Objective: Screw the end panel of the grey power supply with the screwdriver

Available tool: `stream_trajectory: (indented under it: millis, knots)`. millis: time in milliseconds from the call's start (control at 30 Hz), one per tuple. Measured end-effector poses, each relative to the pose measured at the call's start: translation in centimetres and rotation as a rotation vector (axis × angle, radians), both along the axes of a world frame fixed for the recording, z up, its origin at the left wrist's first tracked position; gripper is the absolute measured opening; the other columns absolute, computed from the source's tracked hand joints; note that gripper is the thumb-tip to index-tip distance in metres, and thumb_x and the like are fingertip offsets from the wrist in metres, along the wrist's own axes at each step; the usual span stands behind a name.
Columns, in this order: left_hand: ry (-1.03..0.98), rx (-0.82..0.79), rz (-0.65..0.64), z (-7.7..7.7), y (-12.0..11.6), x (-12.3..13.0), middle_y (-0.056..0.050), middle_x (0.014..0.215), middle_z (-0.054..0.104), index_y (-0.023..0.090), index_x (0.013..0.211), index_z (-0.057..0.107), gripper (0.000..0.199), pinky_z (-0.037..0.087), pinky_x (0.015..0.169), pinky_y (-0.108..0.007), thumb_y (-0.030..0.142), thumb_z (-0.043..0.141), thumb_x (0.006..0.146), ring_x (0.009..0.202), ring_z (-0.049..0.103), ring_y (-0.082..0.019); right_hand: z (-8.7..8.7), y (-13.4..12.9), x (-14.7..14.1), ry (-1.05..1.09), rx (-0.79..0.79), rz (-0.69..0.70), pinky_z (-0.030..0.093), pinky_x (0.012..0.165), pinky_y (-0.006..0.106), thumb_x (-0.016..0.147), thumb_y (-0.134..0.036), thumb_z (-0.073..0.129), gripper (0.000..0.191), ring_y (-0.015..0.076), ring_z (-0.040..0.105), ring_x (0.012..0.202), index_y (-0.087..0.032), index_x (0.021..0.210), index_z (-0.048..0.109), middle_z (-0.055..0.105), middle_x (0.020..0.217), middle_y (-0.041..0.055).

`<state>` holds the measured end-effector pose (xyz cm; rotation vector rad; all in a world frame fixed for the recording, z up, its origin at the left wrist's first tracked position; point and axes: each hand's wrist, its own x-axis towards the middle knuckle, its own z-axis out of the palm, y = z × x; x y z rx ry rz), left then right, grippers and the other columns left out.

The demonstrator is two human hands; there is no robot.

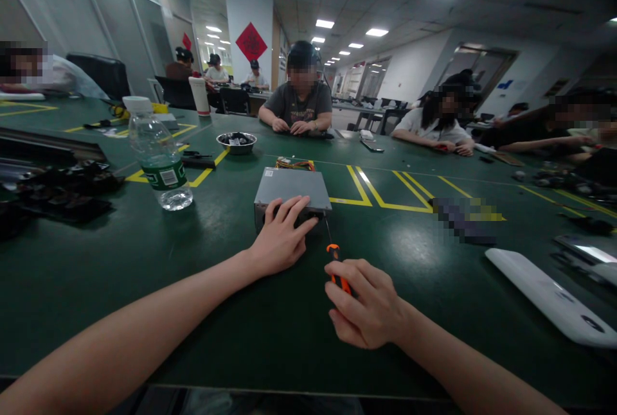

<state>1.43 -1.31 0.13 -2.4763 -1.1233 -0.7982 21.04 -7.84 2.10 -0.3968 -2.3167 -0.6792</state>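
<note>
Gripping an orange-and-black screwdriver (333,252) in tightly curled right fingers (364,297). Touching a gray metal box (290,187) on the green desk (260,331) with loosely spread left fingers (284,235). Beyond them, leftward, a water bottle (164,174); farther, a metal bowl (236,148).

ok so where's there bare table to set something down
Bare table shows between the right hand and the long white object, and between the bottle and the left forearm. Crowded: the left edge with its dark parts, and the front of the grey box, where the left hand and screwdriver are.
</note>
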Motion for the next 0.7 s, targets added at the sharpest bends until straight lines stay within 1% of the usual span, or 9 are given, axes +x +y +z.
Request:
stream_trajectory:
  millis: [67,167,267,333,433,500,567,633,700]
  knots:
    - [-0.012,-0.005,-0.007,0.02,-0.01,0.01,-0.015,0.143,0.033,0.021,0.117,0.056,0.04,0.018,0.104,-0.053,0.02,0.053,0.077,0.13,0.028,-0.031,0.14,-0.08,-0.04,-0.01,-0.002,0.004,0.047,0.061,0.031,0.083,-0.022,0.039,0.024,0.0193,0.056,0.075,-0.012,0.092,0.058,0.063,0.087,0.0135]
    - [-0.02,-0.002,-0.012,0.06,-0.02,0.04,-0.014,0.142,0.034,0.021,0.116,0.057,0.04,0.019,0.104,-0.054,0.02,0.053,0.076,0.13,0.028,-0.032,0.36,-0.22,-0.07,-0.001,0.006,-0.025,0.046,0.057,0.027,0.086,-0.024,0.045,0.022,0.016,0.055,0.069,-0.013,0.1,0.058,0.064,0.09,0.0122]
    - [-0.013,0.004,-0.006,0.13,-0.06,0.07,-0.015,0.141,0.035,0.02,0.116,0.057,0.04,0.02,0.103,-0.054,0.021,0.053,0.077,0.129,0.028,-0.032,0.53,-0.34,-0.12,0.059,-0.027,-0.009,0.044,0.057,0.025,0.087,-0.027,0.051,0.015,0.0131,0.055,0.065,-0.015,0.094,0.058,0.066,0.091,0.0108]
    - [-0.005,0.005,-0.001,0.16,-0.09,0.07,-0.015,0.141,0.035,0.021,0.116,0.057,0.039,0.021,0.102,-0.054,0.021,0.053,0.077,0.129,0.028,-0.032,0.6,-0.4,-0.12,0.084,-0.067,-0.009,0.045,0.057,0.024,0.087,-0.029,0.053,0.015,0.0125,0.056,0.065,-0.015,0.092,0.058,0.066,0.092,0.0105]
    - [0.01,0.005,0.005,0.18,-0.1,0.05,-0.015,0.141,0.034,0.022,0.117,0.056,0.039,0.02,0.102,-0.053,0.023,0.053,0.079,0.13,0.027,-0.032,0.62,-0.41,0.0,0.102,-0.131,-0.002,0.048,0.059,0.024,0.089,-0.034,0.047,0.024,0.0141,0.059,0.07,-0.013,0.094,0.057,0.065,0.094,0.0126]
    - [0.015,0.006,0.006,0.18,-0.1,0.05,-0.015,0.142,0.033,0.023,0.117,0.056,0.037,0.02,0.103,-0.053,0.024,0.052,0.08,0.131,0.027,-0.031,0.56,-0.37,0.14,0.113,-0.162,0.031,0.05,0.061,0.026,0.09,-0.031,0.04,0.028,0.0168,0.061,0.078,-0.011,0.098,0.056,0.063,0.097,0.0153]
    - [0.016,0.003,0.004,0.19,-0.09,0.05,-0.015,0.142,0.032,0.024,0.117,0.056,0.037,0.019,0.103,-0.053,0.025,0.051,0.081,0.131,0.026,-0.031,0.48,-0.32,0.24,0.106,-0.179,0.057,0.051,0.062,0.027,0.088,-0.025,0.037,0.028,0.019,0.062,0.085,-0.009,0.103,0.055,0.062,0.1,0.0173]
    - [0.02,0.0,-0.001,0.21,-0.09,0.04,-0.015,0.142,0.032,0.025,0.118,0.055,0.036,0.019,0.103,-0.053,0.025,0.051,0.081,0.131,0.026,-0.031,0.41,-0.28,0.25,0.092,-0.179,0.042,0.051,0.063,0.028,0.088,-0.025,0.04,0.027,0.0197,0.063,0.085,-0.009,0.105,0.053,0.062,0.101,0.0179]
    - [0.022,-0.002,-0.006,0.24,-0.11,0.03,-0.015,0.142,0.031,0.027,0.118,0.055,0.036,0.019,0.103,-0.053,0.026,0.05,0.082,0.132,0.026,-0.031,0.33,-0.25,0.15,0.1,-0.165,0.025,0.052,0.062,0.029,0.088,-0.031,0.046,0.026,0.0189,0.064,0.079,-0.011,0.104,0.052,0.063,0.1,0.0176]
